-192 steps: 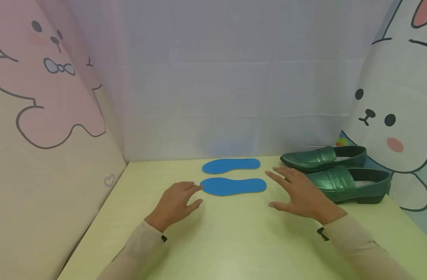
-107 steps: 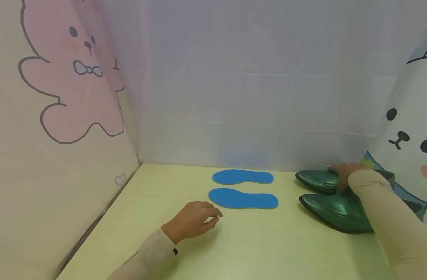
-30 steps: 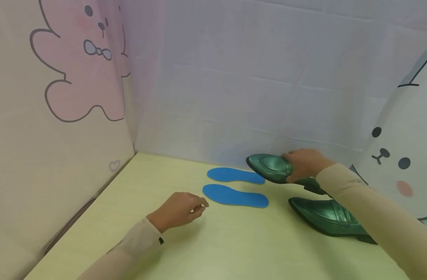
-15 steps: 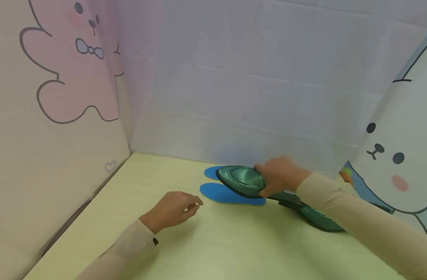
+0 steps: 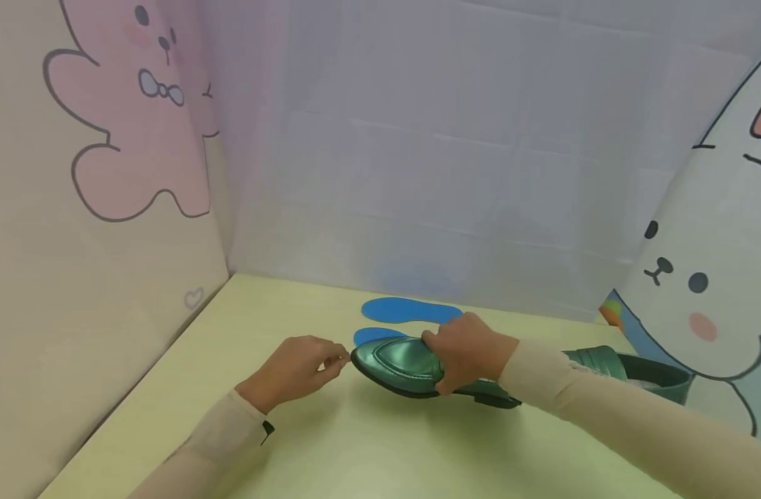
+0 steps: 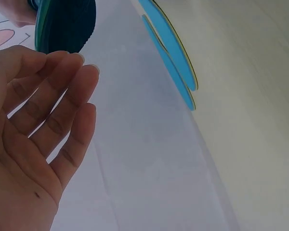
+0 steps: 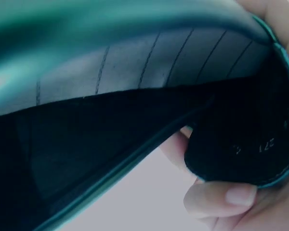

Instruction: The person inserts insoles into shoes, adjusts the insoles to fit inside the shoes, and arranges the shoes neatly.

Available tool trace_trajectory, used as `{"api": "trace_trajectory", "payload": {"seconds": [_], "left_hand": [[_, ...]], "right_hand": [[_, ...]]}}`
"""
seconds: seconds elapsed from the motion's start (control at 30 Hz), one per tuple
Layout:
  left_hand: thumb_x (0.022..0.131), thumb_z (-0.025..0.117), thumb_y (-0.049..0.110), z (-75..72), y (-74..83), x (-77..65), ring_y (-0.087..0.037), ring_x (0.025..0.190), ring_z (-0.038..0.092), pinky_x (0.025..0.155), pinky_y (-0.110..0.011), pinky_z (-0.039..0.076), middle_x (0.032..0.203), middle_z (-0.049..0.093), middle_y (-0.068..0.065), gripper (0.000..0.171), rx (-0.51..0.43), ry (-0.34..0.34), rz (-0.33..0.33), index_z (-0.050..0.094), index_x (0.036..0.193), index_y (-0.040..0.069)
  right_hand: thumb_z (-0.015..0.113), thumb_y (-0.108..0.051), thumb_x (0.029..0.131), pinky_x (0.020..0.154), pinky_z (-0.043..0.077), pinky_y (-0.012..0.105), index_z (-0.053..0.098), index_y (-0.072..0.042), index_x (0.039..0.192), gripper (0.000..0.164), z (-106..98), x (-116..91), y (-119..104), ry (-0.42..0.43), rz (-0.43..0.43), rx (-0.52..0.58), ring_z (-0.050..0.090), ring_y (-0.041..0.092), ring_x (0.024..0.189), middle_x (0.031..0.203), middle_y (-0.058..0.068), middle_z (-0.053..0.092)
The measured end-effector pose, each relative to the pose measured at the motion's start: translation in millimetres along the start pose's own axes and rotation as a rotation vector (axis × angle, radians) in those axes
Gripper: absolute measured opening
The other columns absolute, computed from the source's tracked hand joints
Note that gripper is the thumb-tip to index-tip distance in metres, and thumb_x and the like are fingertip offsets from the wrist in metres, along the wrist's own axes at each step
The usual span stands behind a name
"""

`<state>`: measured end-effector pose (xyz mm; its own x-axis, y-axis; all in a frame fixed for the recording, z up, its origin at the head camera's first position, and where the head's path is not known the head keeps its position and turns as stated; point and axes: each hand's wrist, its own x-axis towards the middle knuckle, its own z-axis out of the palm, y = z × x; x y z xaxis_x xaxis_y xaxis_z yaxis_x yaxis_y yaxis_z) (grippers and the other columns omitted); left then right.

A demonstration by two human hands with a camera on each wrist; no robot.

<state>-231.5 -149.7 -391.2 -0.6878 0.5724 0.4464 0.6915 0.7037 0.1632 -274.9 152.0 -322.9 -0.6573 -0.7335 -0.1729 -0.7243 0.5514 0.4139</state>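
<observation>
My right hand [image 5: 470, 353] grips a shiny green loafer [image 5: 396, 364] across its upper, with the pointed toe to the left and the sole raised off the table. In the right wrist view, the lining and dark inside of this loafer [image 7: 241, 125] show, with fingers wrapped at its edge. My left hand [image 5: 296, 367] has loosely bent fingers, their tips right at the toe. The left wrist view shows the toe [image 6: 67, 26] just beyond those fingertips. Behind the shoe lie two blue insoles: the far one [image 5: 405, 310] mostly visible, the near one [image 5: 374, 336] largely covered.
A second green loafer [image 5: 658, 374] stands at the right, partly hidden by my right sleeve [image 5: 580, 402]. White cloth [image 5: 418, 173] hangs behind the pale yellow table [image 5: 281, 305], and printed cloth walls [image 5: 125, 277] close in both sides.
My right hand took one loafer from the pair at the right and carried it left and toward me, past the insoles. My left hand has moved slightly, its fingertips now at the toe.
</observation>
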Motion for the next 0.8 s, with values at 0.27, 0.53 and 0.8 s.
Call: {"api": "trace_trajectory", "payload": {"seconds": [0.27, 0.53, 0.8], "left_hand": [[0.088, 0.059, 0.020, -6.6, -7.5, -5.4, 0.007, 0.064, 0.050, 0.055, -0.021, 0.043, 0.073, 0.055, 0.025, 0.011, 0.031, 0.048, -0.060, 0.065, 0.085, 0.029], [0.090, 0.056, 0.021, -12.3, -6.8, -1.2, 0.008, 0.063, 0.049, 0.054, -0.021, 0.042, 0.072, 0.055, 0.025, 0.013, 0.039, 0.062, -0.067, 0.064, 0.085, 0.030], [0.090, 0.057, 0.023, -10.6, -7.8, 1.4, 0.008, 0.064, 0.049, 0.055, -0.021, 0.043, 0.074, 0.056, 0.024, 0.011, 0.036, 0.058, -0.060, 0.066, 0.087, 0.029]], "right_hand": [[0.064, -0.070, 0.066, 0.045, 0.035, 0.030, 0.058, -0.017, 0.102, 0.064, 2, 8, -21, 0.019, -0.028, -0.022, 0.042, 0.012, 0.054, 0.064, -0.008, 0.044], [0.065, -0.071, 0.065, 0.047, 0.033, 0.031, 0.057, -0.018, 0.097, 0.063, 13, 14, -34, 0.006, -0.041, -0.006, 0.040, 0.013, 0.051, 0.062, -0.008, 0.043], [0.065, -0.070, 0.065, 0.046, 0.033, 0.032, 0.056, -0.020, 0.090, 0.057, 19, 16, -44, -0.028, -0.028, -0.006, 0.040, 0.013, 0.048, 0.060, -0.009, 0.042]]}}
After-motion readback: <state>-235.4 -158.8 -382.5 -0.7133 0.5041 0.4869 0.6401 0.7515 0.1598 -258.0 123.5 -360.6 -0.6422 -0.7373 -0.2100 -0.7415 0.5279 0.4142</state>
